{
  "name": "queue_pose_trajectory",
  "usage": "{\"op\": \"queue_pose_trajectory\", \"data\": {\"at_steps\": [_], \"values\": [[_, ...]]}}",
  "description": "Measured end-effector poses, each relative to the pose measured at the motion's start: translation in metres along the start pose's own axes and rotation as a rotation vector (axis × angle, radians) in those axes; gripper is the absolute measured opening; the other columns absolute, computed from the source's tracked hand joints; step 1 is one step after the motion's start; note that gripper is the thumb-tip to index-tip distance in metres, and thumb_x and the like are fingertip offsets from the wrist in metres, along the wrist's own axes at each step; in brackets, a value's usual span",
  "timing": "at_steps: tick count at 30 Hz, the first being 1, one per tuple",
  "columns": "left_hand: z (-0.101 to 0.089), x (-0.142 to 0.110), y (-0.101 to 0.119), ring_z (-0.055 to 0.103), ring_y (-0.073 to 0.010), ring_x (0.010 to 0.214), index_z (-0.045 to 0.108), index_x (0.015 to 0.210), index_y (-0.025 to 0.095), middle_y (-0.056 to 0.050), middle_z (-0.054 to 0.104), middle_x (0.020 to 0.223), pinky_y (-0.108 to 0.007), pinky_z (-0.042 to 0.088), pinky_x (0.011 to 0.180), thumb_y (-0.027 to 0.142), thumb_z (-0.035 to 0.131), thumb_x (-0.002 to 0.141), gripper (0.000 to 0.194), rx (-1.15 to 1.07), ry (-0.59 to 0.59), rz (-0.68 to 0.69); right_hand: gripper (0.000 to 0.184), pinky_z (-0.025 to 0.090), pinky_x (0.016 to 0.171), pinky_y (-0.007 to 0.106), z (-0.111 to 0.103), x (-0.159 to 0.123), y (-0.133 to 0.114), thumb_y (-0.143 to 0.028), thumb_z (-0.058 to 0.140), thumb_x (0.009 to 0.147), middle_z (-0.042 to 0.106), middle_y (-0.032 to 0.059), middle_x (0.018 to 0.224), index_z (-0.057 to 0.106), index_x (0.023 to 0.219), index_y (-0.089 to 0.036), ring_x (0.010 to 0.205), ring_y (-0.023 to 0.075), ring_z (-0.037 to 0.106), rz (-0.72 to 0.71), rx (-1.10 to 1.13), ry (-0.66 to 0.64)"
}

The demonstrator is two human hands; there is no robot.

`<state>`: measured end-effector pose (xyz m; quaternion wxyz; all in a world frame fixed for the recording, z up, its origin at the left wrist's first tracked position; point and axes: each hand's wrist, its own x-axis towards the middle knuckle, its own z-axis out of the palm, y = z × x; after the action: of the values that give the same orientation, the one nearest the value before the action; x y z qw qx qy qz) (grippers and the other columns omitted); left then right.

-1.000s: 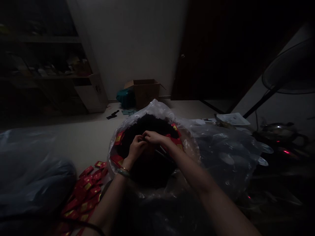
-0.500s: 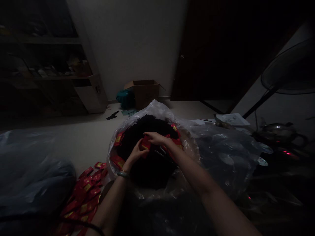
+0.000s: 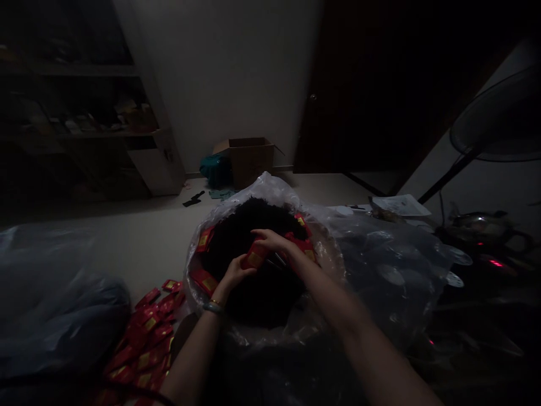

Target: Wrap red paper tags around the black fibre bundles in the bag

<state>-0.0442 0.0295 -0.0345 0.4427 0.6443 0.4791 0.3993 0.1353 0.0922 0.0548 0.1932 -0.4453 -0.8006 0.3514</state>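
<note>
Between my two hands is a small red packet [image 3: 255, 257] with a yellow patch. My left hand [image 3: 234, 275] pinches its lower left side, and my right hand [image 3: 273, 241] grips its upper right side. Both hands are over a heap of dark, loose, leaf-like material [image 3: 257, 301] inside a clear plastic bag [image 3: 265, 185] with its mouth spread wide. More red packets [image 3: 205, 239] lie around the inner edge of the bag. Thin metallic sticks [image 3: 276, 260] show beside my right wrist; what they are is too dark to tell.
Many red packets [image 3: 146, 332] are piled at lower left, beside a plastic-covered dark bundle [image 3: 84, 321]. A cardboard box [image 3: 252, 160] stands by the wall. At right are plastic sheeting [image 3: 389, 270], a kettle [image 3: 479, 225] and a fan [image 3: 499, 121].
The red packet has turned so more of its yellow patch shows. My right hand has shifted slightly right, and my left hand has dropped a little.
</note>
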Motion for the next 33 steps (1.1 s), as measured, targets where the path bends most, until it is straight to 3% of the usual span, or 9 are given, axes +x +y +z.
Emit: {"op": "queue_pose_trajectory", "data": {"at_steps": [5,8,10,14,17,20,22,27,33], "values": [[0.014,0.002,0.001,0.059,-0.025,0.105,0.039,0.133,0.018,-0.011,0.061,0.116,-0.039,0.046,0.09,0.034,0.077,0.059,0.085,0.119,0.204,0.111,0.056,0.047,0.086,0.031,0.017,0.008,-0.004,-0.016,0.061,0.073,0.066,0.0069,0.111,0.052,0.129,-0.021,0.097,0.0208,0.062,0.006,-0.065,0.048],[0.02,0.003,0.003,0.057,-0.0258,0.109,0.043,0.129,0.018,-0.011,0.059,0.119,-0.041,0.045,0.094,0.032,0.073,0.064,0.073,0.174,0.299,0.153,0.054,0.047,0.084,0.029,0.025,0.011,-0.01,-0.023,0.063,0.076,0.068,0.0066,0.105,0.052,0.129,-0.02,0.094,0.0202,0.063,-0.025,-0.074,0.052],[0.02,0.003,0.003,0.058,-0.0259,0.108,0.047,0.125,0.018,-0.011,0.06,0.118,-0.041,0.045,0.093,0.03,0.07,0.066,0.065,0.192,0.354,0.159,0.047,0.047,0.081,0.028,0.026,0.013,-0.01,-0.029,0.053,0.085,0.068,0.0059,0.101,0.048,0.131,-0.02,0.09,0.0177,0.063,-0.013,-0.077,0.132],[0.013,0.001,0.0,0.059,-0.0252,0.105,0.047,0.122,0.019,-0.01,0.06,0.115,-0.041,0.045,0.093,0.03,0.07,0.067,0.061,0.222,0.46,0.157,0.041,0.045,0.087,0.03,0.022,0.014,0.005,-0.019,0.033,0.093,0.064,0.0088,0.109,0.044,0.132,-0.018,0.1,0.0164,0.06,0.119,-0.188,0.293],[0.009,-0.001,0.0,0.057,-0.0251,0.104,0.048,0.12,0.018,-0.01,0.057,0.112,-0.041,0.045,0.092,0.029,0.069,0.068,0.057,0.271,0.528,0.234,0.042,0.043,0.093,0.033,0.03,0.008,0.018,-0.017,0.061,0.078,0.061,0.0102,0.117,0.056,0.119,-0.018,0.108,0.0215,0.056,0.106,-0.227,0.176],[0.008,-0.002,0.001,0.055,-0.0247,0.1,0.051,0.115,0.016,-0.01,0.051,0.107,-0.041,0.046,0.09,0.026,0.069,0.066,0.054,0.356,0.607,0.322,0.068,0.043,0.093,0.038,0.049,0.003,0.022,-0.017,0.082,0.054,0.052,0.0125,0.128,0.057,0.117,-0.02,0.114,0.0284,0.051,0.085,-0.299,0.041],[0.009,-0.003,0.001,0.055,-0.0241,0.096,0.051,0.114,0.016,-0.009,0.047,0.104,-0.041,0.047,0.088,0.024,0.07,0.064,0.055,0.395,0.648,0.341,0.066,0.044,0.092,0.039,0.059,0.002,0.019,-0.02,0.081,0.057,0.048,0.0138,0.131,0.056,0.119,-0.021,0.116,0.0291,0.048,0.091,-0.357,0.003],[0.009,-0.005,0.005,0.054,-0.0234,0.092,0.048,0.119,0.017,-0.007,0.047,0.099,-0.042,0.047,0.086,0.021,0.068,0.065,0.057,0.419,0.661,0.368,0.032,0.05,0.084,0.039,0.065,0.001,0.008,-0.031,0.057,0.087,0.055,0.0092,0.118,0.055,0.116,-0.018,0.102,0.0211,0.057,0.079,-0.36,0.016],[0.008,-0.005,0.006,0.052,-0.0247,0.094,0.047,0.114,0.019,-0.007,0.05,0.099,-0.043,0.046,0.085,0.018,0.067,0.066,0.052,0.436,0.645,0.398,0.028,0.048,0.079,0.029,0.042,-0.007,0.002,-0.014,0.063,0.076,0.065,0.0069,0.099,0.065,0.104,-0.021,0.095,0.0209,0.059,0.048,-0.272,0.079]]}}
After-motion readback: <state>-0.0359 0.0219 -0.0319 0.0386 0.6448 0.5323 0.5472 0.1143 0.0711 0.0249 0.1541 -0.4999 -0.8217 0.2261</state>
